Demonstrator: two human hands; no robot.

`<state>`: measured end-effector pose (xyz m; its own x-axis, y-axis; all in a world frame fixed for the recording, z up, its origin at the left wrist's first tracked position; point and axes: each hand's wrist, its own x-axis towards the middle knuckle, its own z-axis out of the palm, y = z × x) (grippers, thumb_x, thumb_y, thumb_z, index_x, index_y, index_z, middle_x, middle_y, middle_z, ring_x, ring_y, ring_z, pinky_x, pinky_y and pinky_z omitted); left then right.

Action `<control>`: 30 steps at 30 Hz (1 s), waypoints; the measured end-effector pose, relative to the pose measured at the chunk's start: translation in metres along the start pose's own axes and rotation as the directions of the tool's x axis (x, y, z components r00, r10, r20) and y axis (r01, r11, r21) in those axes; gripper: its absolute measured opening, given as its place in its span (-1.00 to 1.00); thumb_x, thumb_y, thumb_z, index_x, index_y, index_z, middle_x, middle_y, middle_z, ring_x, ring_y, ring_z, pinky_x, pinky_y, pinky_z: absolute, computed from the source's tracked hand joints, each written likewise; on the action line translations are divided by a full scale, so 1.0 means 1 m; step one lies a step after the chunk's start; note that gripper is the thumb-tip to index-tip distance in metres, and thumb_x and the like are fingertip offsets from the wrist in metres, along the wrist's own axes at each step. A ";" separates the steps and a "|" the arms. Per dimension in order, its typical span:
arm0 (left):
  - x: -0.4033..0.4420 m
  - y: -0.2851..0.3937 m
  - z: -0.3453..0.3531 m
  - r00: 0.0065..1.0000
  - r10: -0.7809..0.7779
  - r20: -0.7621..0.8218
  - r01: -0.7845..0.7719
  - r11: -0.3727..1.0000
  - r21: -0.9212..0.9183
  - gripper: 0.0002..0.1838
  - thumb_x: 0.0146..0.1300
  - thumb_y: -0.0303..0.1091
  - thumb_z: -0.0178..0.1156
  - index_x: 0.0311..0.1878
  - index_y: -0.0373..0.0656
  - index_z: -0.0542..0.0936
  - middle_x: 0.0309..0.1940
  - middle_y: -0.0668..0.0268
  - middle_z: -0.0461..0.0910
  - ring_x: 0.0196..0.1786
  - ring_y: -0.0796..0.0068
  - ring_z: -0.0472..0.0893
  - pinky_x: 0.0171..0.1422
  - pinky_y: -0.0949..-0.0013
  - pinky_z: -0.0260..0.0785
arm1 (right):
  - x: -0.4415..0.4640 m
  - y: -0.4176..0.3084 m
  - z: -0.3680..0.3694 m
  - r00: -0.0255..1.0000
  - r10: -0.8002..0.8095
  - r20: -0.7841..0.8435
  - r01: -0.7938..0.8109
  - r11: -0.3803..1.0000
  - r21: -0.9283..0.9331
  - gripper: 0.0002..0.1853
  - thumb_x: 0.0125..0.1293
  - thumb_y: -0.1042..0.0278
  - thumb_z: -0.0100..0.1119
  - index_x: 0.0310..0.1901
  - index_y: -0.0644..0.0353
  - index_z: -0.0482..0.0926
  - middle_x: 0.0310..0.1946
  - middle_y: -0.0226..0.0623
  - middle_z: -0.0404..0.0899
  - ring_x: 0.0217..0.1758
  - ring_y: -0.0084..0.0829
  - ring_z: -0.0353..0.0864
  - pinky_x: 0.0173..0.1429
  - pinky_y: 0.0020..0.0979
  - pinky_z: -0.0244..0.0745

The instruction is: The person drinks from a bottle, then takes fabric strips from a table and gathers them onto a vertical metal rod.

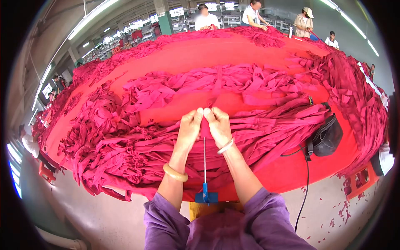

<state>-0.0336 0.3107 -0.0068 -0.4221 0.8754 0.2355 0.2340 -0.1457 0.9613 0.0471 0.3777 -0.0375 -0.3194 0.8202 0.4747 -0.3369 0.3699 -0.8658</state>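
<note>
Beyond the left fingers (195, 116) and right fingers (211, 115), the red-covered bench (175, 56) is spreading wide, crimson strips (266, 125) heaping either side. Rightward, a black bag (329, 137) is sitting. Just below, a metal rod (204, 158) is rising from its blue base (206, 197). And both sets, nearly meeting, are pinching a crimson piece (205, 128) between them!

I count two bare hands (191, 125), two bracelets (175, 173), one metal rod (204, 156), one blue bracket (206, 197), one black bag (327, 139) on one desk (283, 173), and four people (206, 21) at the far side. The heaped red strips (266, 123) are too tangled to count.
</note>
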 end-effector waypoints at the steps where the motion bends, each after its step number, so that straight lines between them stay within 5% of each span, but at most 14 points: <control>1: -0.005 -0.006 0.003 0.995 0.101 -0.024 -0.100 0.993 0.055 -0.65 0.29 -0.18 -0.09 -0.50 -0.26 0.36 -0.68 0.46 0.26 -0.61 0.75 0.22 -0.56 0.55 0.13 | -0.006 0.000 -0.002 0.985 -0.169 -0.036 0.164 0.980 -0.115 -0.72 0.23 0.36 -0.03 -0.62 0.22 0.28 -0.73 -0.55 0.17 -0.60 -0.74 0.16 -0.67 -0.61 0.09; 4: -0.046 0.002 -0.006 0.979 -0.083 0.189 0.079 0.997 0.029 -0.71 0.29 -0.23 -0.09 -0.49 -0.20 0.38 -0.69 0.49 0.27 -0.63 0.75 0.24 -0.60 0.59 0.09 | -0.053 -0.011 -0.018 0.989 0.091 0.121 -0.078 0.991 -0.108 -0.76 0.27 0.34 -0.10 -0.53 0.22 0.30 -0.74 -0.46 0.26 -0.80 -0.67 0.27 -0.75 -0.60 0.09; 6: -0.058 -0.005 -0.030 0.867 -0.165 0.470 0.139 0.986 0.090 -0.69 0.29 -0.17 -0.08 -0.48 -0.16 0.41 -0.69 0.48 0.30 -0.65 0.73 0.27 -0.62 0.60 0.12 | -0.076 -0.043 -0.035 0.824 0.399 0.401 -0.420 0.907 -0.039 -0.70 0.31 0.19 -0.11 -0.47 0.22 0.41 -0.73 -0.46 0.34 -0.78 -0.69 0.29 -0.73 -0.63 0.14; 8: -0.054 0.003 -0.036 0.872 -0.171 0.458 0.081 0.974 0.210 -0.63 0.26 -0.06 -0.06 -0.48 -0.17 0.41 -0.67 0.46 0.33 -0.63 0.72 0.30 -0.61 0.60 0.15 | -0.067 -0.042 -0.044 0.782 0.478 0.401 -0.440 0.878 -0.188 -0.59 0.28 -0.03 -0.14 -0.37 0.22 0.42 -0.70 -0.44 0.39 -0.74 -0.66 0.34 -0.68 -0.66 0.27; 13: -0.011 0.009 -0.014 0.981 -0.066 0.180 0.056 0.997 0.060 -0.59 0.26 0.03 -0.12 -0.36 -0.18 0.40 -0.67 0.42 0.36 -0.71 0.68 0.31 -0.69 0.60 0.15 | -0.007 -0.045 -0.011 0.953 0.253 0.164 -0.259 0.966 0.014 -0.64 0.27 0.17 -0.05 -0.55 0.28 0.32 -0.77 -0.44 0.24 -0.68 -0.65 0.27 -0.68 -0.57 0.16; 16: -0.004 -0.017 0.000 0.972 0.226 0.059 -0.229 0.972 0.044 -0.69 0.27 -0.22 -0.04 -0.47 -0.26 0.36 -0.67 0.45 0.23 -0.55 0.71 0.23 -0.50 0.55 0.15 | -0.008 -0.005 -0.007 1.000 -0.006 -0.003 0.006 0.998 -0.058 -0.72 0.17 0.39 0.01 -0.59 0.34 0.23 -0.76 -0.20 0.12 -0.65 -0.52 0.06 -0.55 -0.37 0.07; 17: -0.021 -0.004 -0.002 0.985 0.129 0.110 -0.139 0.986 0.088 -0.72 0.24 -0.30 0.00 -0.49 -0.30 0.34 -0.64 0.46 0.19 -0.46 0.71 0.17 -0.41 0.52 0.12 | -0.022 -0.015 -0.012 1.000 -0.019 0.010 0.020 0.988 -0.155 -0.72 0.18 0.39 -0.01 -0.59 0.33 0.23 -0.75 -0.15 0.11 -0.65 -0.50 0.10 -0.54 -0.38 0.11; 19: -0.046 -0.010 -0.008 0.946 0.226 0.232 -0.249 0.966 0.072 -0.77 0.24 -0.27 -0.01 -0.25 -0.27 0.48 -0.61 0.49 0.33 -0.50 0.74 0.28 -0.46 0.58 0.17 | -0.062 -0.016 -0.024 0.977 0.153 0.152 -0.128 0.979 -0.161 -0.74 0.22 0.37 -0.06 -0.56 0.30 0.25 -0.75 -0.22 0.19 -0.66 -0.54 0.22 -0.57 -0.43 0.17; 20: -0.062 0.010 -0.022 0.895 -0.215 0.390 0.190 0.976 0.103 -0.74 0.24 -0.22 -0.01 -0.15 -0.18 0.51 -0.63 0.47 0.36 -0.55 0.75 0.32 -0.51 0.60 0.19 | -0.080 -0.031 -0.030 0.909 0.319 0.268 -0.307 0.948 -0.090 -0.70 0.27 0.29 -0.08 -0.58 0.25 0.26 -0.73 -0.35 0.30 -0.69 -0.64 0.30 -0.65 -0.51 0.17; 21: -0.069 0.009 -0.032 0.832 -0.282 0.478 0.230 0.959 0.166 -0.70 0.25 -0.11 -0.01 -0.15 -0.12 0.52 -0.67 0.46 0.34 -0.58 0.75 0.32 -0.54 0.61 0.18 | -0.088 -0.033 -0.040 0.835 0.343 0.430 -0.336 0.937 -0.096 -0.66 0.29 0.18 -0.11 -0.57 0.21 0.31 -0.69 -0.44 0.36 -0.70 -0.71 0.34 -0.70 -0.62 0.18; 24: -0.058 0.005 -0.044 0.789 -0.214 0.576 -0.013 0.931 0.364 -0.52 0.22 0.07 -0.06 -0.19 -0.23 0.50 -0.67 0.44 0.34 -0.55 0.64 0.36 -0.48 0.48 0.25 | -0.069 -0.046 -0.045 0.815 0.440 0.378 -0.396 0.898 -0.192 -0.62 0.29 0.06 -0.12 -0.45 0.24 0.41 -0.69 -0.44 0.36 -0.70 -0.66 0.38 -0.68 -0.64 0.25; 26: -0.044 0.018 -0.032 0.910 -0.089 0.405 -0.060 0.938 0.341 -0.49 0.25 0.07 -0.12 -0.36 -0.28 0.45 -0.63 0.40 0.35 -0.53 0.59 0.38 -0.47 0.42 0.24 | -0.039 -0.054 -0.033 0.905 0.340 0.257 -0.306 0.938 -0.163 -0.60 0.26 0.00 -0.10 -0.40 0.26 0.40 -0.69 -0.42 0.34 -0.71 -0.62 0.38 -0.70 -0.61 0.24; 28: -0.028 0.024 -0.018 0.959 -0.197 0.203 0.175 0.977 0.122 -0.58 0.27 -0.05 -0.07 -0.48 -0.26 0.39 -0.66 0.46 0.29 -0.52 0.69 0.27 -0.49 0.53 0.15 | -0.015 -0.048 -0.018 0.921 0.353 0.163 -0.346 0.936 -0.071 -0.63 0.25 0.13 -0.02 -0.57 0.26 0.32 -0.73 -0.50 0.23 -0.70 -0.69 0.26 -0.68 -0.57 0.15; 30: -0.008 -0.013 -0.005 0.988 0.131 0.087 -0.127 0.991 -0.046 -0.64 0.28 -0.16 -0.04 -0.53 -0.24 0.35 -0.67 0.49 0.23 -0.52 0.73 0.19 -0.49 0.56 0.08 | -0.001 0.004 -0.014 0.992 0.029 0.125 -0.019 0.997 -0.075 -0.68 0.26 0.23 -0.03 -0.60 0.18 0.29 -0.74 -0.53 0.22 -0.71 -0.72 0.22 -0.71 -0.62 0.12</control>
<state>-0.0379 0.3027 -0.0203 -0.3097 0.8858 0.3457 0.2450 -0.2769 0.9291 0.0588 0.3845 -0.0437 -0.4371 0.7694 0.4657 -0.2630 0.3858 -0.8843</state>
